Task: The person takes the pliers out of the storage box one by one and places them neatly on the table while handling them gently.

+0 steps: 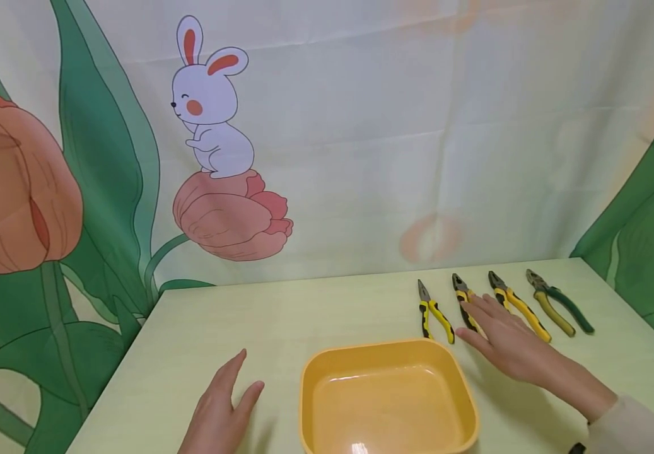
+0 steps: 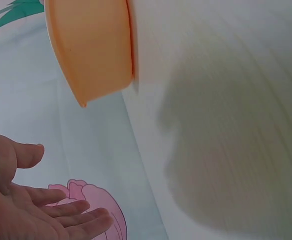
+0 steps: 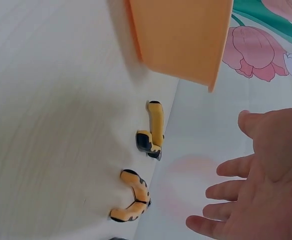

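A yellow plastic tub [image 1: 383, 403] sits at the table's front. To its left my left hand [image 1: 219, 407] hovers with thumb and fingers apart, holding nothing. Several pliers lie in a row behind and right of the tub: long-nose pliers [image 1: 441, 320] with yellow-black handles, yellow-black pliers [image 1: 461, 289], pliers with yellow handles [image 1: 522, 309], and pliers with one green and one tan handle [image 1: 571, 309]. My right hand [image 1: 508, 343], fingers extended, is over the second and third pliers, partly hiding them. The right wrist view shows this hand [image 3: 265, 175] raised off the table, palm bare.
The pale wood-grain table [image 1: 236, 321] ends at a hanging cloth [image 1: 349, 164] printed with a rabbit and tulips. The cloth's sides run along the table's left and right. A light sleeve [image 1: 633, 429] covers the right forearm.
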The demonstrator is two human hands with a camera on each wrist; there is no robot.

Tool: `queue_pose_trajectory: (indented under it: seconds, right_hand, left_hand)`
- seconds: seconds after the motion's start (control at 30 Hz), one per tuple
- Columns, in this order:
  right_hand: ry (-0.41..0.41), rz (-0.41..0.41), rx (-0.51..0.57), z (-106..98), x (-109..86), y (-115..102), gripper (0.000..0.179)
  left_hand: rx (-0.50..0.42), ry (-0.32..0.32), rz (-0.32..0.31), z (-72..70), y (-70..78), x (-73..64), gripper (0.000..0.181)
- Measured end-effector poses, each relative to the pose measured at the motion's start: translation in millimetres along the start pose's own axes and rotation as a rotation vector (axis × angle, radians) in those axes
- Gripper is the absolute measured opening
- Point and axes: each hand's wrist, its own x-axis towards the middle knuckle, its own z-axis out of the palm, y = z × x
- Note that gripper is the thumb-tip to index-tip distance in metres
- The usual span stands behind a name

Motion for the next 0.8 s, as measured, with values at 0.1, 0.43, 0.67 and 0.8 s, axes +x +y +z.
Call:
queue_pose_trajectory:
  seconds: [0.1, 0.43, 0.67, 0.8]
  right_hand:
    - [0.022, -0.019, -0.019, -0.5, -4.4, 1.1, 0.074]
    - [0.053, -0.038, -0.070, 1.0, -14.2, 4.7, 0.077]
    - [0.090, -0.058, -0.095, -0.5, -19.5, 9.6, 0.074]
    - [0.098, -0.060, -0.114, 0.8, -21.8, 14.4, 0.073]
  left_hand:
    - [0.032, -0.011, -0.045, -4.6, -0.6, 2.8, 0.068]
    - [0.108, 0.004, -0.035, -16.7, -13.8, 8.4, 0.082]
    - [0.188, 0.070, 0.034, -18.8, -21.4, 13.6, 0.075]
    - [0.235, 0.149, 0.130, -18.3, -28.3, 14.8, 0.069]
